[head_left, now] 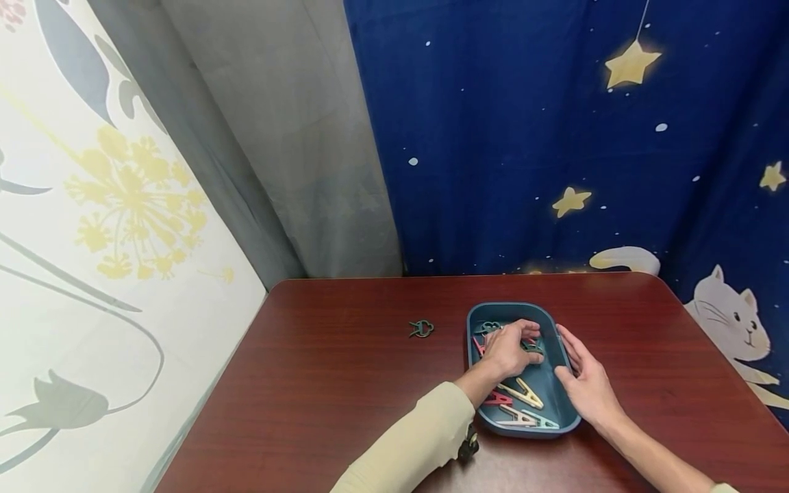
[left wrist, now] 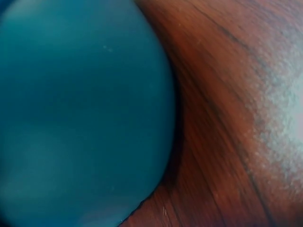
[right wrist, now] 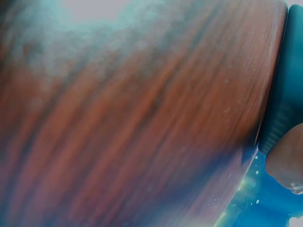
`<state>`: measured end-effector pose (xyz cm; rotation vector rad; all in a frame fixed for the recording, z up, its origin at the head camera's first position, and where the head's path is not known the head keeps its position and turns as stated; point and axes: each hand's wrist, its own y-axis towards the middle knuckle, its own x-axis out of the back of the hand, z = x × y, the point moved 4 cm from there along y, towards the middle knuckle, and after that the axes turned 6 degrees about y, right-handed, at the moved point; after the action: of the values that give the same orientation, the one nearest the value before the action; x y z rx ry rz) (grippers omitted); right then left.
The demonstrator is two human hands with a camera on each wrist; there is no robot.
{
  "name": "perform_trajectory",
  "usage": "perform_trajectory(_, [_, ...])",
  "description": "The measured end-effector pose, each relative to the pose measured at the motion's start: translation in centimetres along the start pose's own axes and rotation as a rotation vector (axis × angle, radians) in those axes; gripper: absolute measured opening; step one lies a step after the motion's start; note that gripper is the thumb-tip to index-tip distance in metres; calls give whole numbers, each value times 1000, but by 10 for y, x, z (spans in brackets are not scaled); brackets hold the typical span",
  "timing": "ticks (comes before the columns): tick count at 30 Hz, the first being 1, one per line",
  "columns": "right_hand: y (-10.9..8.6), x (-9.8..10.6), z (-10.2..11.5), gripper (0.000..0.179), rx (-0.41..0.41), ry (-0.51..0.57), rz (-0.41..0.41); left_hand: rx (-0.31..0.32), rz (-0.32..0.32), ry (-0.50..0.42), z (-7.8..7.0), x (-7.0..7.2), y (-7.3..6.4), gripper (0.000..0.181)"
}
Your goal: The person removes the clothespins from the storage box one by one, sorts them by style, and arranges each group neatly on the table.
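A dark blue-green tray (head_left: pixel 520 433) holds several clothespins and dark green clips. My left hand (head_left: pixel 508 349) reaches into its upper part, thumb and fingers apart around a dark green clip (head_left: pixel 531 348); whether they touch it is hard to see. Over the tray's right rim lies the thumb of my right hand (head_left: pixel 588 387), with its fingers along the outer wall, holding that side. Yellow clothespin (head_left: pixel 527 394), red clothespin (head_left: pixel 498 398) and mint clothespin (head_left: pixel 542 421) lie lower in the tray. The left wrist view shows the tray wall (left wrist: pixel 90 109) close up.
On the reddish-brown table (head_left: pixel 333 383), another dark green clip (head_left: pixel 422 329) lies left of the tray. Beyond the far table edge hang a grey curtain (head_left: pixel 296 137) and a blue star-patterned curtain (head_left: pixel 493 137). A pale patterned panel (head_left: pixel 74 329) stands at left.
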<state>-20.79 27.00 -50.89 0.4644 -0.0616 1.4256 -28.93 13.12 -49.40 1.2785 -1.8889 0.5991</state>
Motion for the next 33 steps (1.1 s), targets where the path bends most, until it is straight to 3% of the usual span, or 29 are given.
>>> perform_trajectory(12, [0, 0, 0, 74, 5, -7, 5, -57, 87, 189, 1, -2, -1, 55])
perform_trajectory(22, [0, 0, -1, 75, 10, -12, -5, -67, 93, 246, 0, -3, 0, 54])
perform_trajectory(33, [-1, 0, -2, 75, 22, 7, -12, -141, 89, 364, -2, -9, 0, 49])
